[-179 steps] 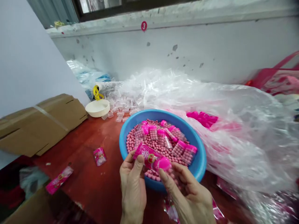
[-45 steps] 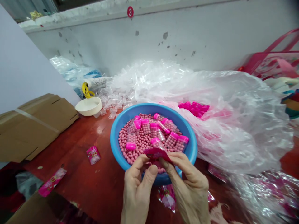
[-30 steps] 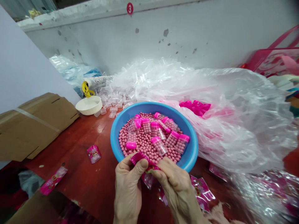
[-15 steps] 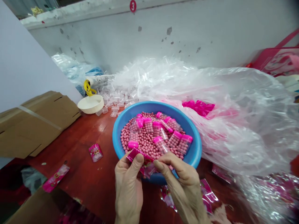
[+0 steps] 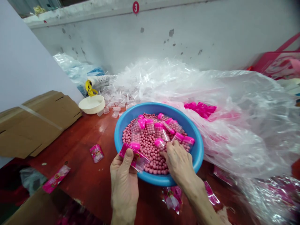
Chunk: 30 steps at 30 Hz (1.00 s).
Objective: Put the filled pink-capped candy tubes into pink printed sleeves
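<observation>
My left hand (image 5: 125,179) pinches a small pink printed plastic sleeve (image 5: 140,161) with a clear end, over the near left rim of a blue basin (image 5: 117,137). Pink beads (image 5: 150,143) fill the basin's bottom. On them lie several small clear bottles (image 5: 150,126) with bright pink caps, many filled with beads. My right hand (image 5: 177,159) reaches into the basin, its fingers curled on the body of a pink-capped bottle (image 5: 159,142). Its fingertips are partly hidden.
Flattened cardboard (image 5: 39,122) leans at left, near a white bowl (image 5: 92,104) and loose clear pieces (image 5: 116,111). Printed packets (image 5: 96,153) lie on the red table (image 5: 86,175). A large clear plastic bag (image 5: 234,125) with pink caps (image 5: 200,109) spreads at right.
My right hand has let go of the sleeve and moved up into the basin, onto a bottle. My left hand has shifted slightly left, still holding the sleeve.
</observation>
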Tool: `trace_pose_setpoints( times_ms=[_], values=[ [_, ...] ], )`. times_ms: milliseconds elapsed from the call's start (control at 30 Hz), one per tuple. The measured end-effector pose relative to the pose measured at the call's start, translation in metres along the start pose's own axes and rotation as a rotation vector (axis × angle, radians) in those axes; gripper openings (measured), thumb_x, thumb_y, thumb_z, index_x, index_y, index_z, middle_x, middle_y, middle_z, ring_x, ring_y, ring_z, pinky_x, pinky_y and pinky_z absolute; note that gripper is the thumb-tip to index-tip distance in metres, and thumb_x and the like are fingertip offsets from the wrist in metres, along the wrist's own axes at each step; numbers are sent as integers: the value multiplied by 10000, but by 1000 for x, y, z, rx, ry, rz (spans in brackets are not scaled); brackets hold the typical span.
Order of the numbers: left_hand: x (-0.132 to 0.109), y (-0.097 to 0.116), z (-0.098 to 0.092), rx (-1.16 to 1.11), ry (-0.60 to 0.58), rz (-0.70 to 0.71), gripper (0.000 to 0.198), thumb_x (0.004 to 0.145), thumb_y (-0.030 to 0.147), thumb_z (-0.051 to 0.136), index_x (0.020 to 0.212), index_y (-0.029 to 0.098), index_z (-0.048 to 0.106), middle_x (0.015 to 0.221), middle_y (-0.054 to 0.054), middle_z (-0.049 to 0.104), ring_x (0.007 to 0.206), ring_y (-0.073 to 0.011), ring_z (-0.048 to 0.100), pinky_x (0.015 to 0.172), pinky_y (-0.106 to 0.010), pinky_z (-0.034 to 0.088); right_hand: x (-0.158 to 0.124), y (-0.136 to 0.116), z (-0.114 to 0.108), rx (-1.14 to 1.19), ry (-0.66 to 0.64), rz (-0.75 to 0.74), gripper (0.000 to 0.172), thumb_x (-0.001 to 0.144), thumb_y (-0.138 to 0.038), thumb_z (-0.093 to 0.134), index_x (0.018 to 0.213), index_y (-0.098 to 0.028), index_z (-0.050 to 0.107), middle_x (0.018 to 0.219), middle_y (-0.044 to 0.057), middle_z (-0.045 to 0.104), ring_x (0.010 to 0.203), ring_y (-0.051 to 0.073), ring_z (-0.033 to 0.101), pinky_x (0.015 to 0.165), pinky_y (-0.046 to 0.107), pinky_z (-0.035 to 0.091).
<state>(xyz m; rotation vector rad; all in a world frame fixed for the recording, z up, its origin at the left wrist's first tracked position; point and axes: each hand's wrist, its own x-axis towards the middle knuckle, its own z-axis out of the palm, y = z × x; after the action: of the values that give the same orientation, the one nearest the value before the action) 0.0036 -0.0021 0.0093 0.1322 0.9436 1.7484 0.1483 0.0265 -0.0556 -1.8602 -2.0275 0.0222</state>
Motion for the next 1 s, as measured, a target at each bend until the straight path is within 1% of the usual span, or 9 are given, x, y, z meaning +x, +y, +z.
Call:
trace_pose_setpoints(
  times_ms=[133,300,333,367,433,500,600,833,1000],
  values=[
    [1,-2,-1,-12,-22,-1,208,513,243,877,649,182,732,617,24,749,563,-96,678,580,-160,553,7,2,-3,35,-6,-3,114,758,-157,588,871,-148,596,876,161,686,813,316,643,621,365,463],
    [4,-2,-1,-33,-25,7,184,546,255,863,643,182,726,591,36,735,529,-74,653,574,-155,539,-4,-11,-33,202,80,87,60,851,-247,503,848,-188,510,560,4,608,479,177,586,456,268,433],
    [5,-2,0,-35,-27,10,185,546,257,863,636,180,722,584,37,730,525,-73,650,571,-157,536,-11,-15,-41,252,95,105,110,876,-299,495,839,-196,501,558,-11,595,460,156,575,441,249,441],
    [6,-2,1,-35,-30,13,191,543,260,864,632,175,718,579,36,726,522,-76,647,568,-163,535,-19,-19,-48,322,93,123,170,878,-363,510,811,-207,502,543,-24,581,436,141,559,405,228,435],
    [6,-4,4,-33,-35,17,203,546,273,862,637,167,714,584,28,725,525,-87,647,563,-179,535,-34,-27,-59,665,89,189,194,845,-385,573,764,-217,522,584,-23,609,468,130,578,431,211,461],
    [5,-7,6,-30,-36,16,210,555,287,857,644,165,710,596,23,727,531,-89,647,564,-185,532,-46,-35,-64,902,71,251,184,803,-376,634,762,-215,557,626,-16,639,509,132,602,466,209,485],
    [1,-13,10,-30,-31,-9,208,573,291,849,669,170,710,616,25,731,545,-87,648,582,-186,529,-54,-44,-63,1027,35,307,183,775,-372,668,776,-211,581,628,-16,649,527,132,609,483,203,500],
    [-7,-21,15,-47,-42,-55,179,643,304,808,682,167,699,648,10,736,582,-107,653,602,-218,524,-59,-52,-54,1002,23,319,180,795,-379,637,748,-220,566,627,-19,656,533,118,616,503,181,499],
    [-7,-23,14,-68,-56,-82,194,603,289,833,684,180,696,623,20,726,533,-102,638,634,-241,528,-64,-56,-50,1140,2,434,188,746,-391,673,738,-229,576,632,-17,649,551,129,591,527,210,490]
  ],
)
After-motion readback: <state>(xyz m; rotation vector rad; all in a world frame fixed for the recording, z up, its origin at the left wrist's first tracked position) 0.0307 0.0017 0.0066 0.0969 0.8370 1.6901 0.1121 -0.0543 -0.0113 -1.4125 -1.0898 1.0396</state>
